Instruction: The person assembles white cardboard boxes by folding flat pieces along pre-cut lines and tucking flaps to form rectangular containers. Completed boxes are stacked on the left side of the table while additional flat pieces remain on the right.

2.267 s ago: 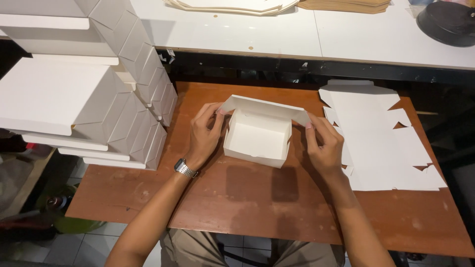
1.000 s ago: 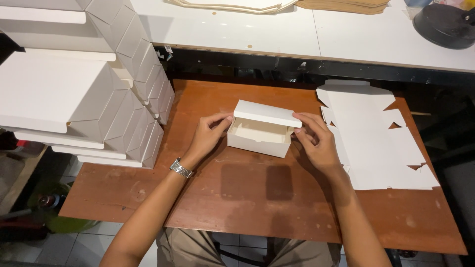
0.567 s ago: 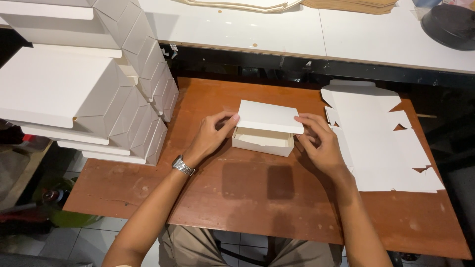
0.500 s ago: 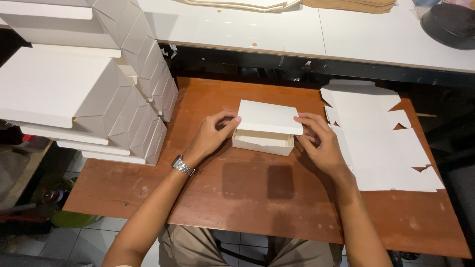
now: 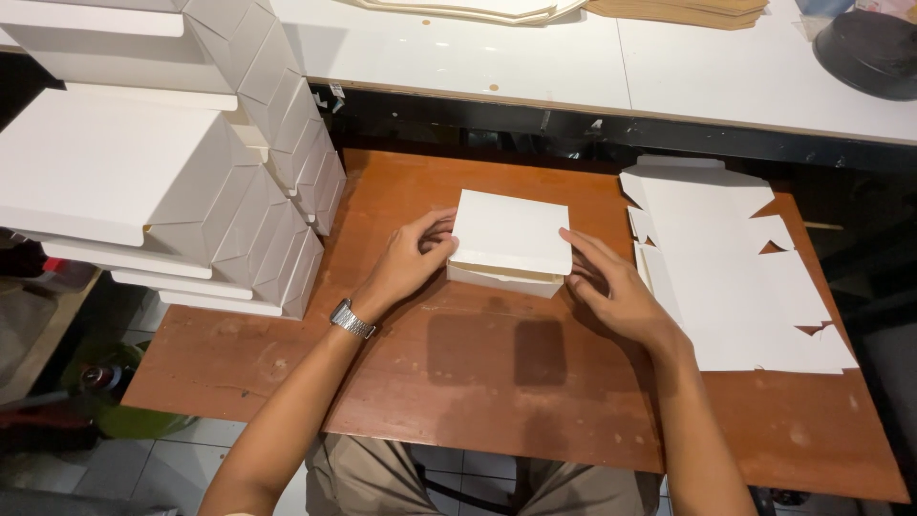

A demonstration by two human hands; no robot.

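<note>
A small white cardboard box (image 5: 509, 234) rests on the brown wooden table (image 5: 478, 363), its lid folded down almost flat with a thin gap along the near edge. My left hand (image 5: 411, 263) holds the box's left side, fingers curled against it; a metal watch is on that wrist. My right hand (image 5: 611, 287) presses the box's right side, fingers reaching onto the lid's corner.
A stack of flat white box blanks (image 5: 726, 268) lies on the table at the right. Piles of folded white boxes (image 5: 162, 182) stand at the left. A white bench (image 5: 573, 57) runs behind, with flat cardboard sheets and a dark round object (image 5: 869, 53).
The open box has been shut: its lid came down from upright to nearly flat. Both hands stayed at the box's sides.
</note>
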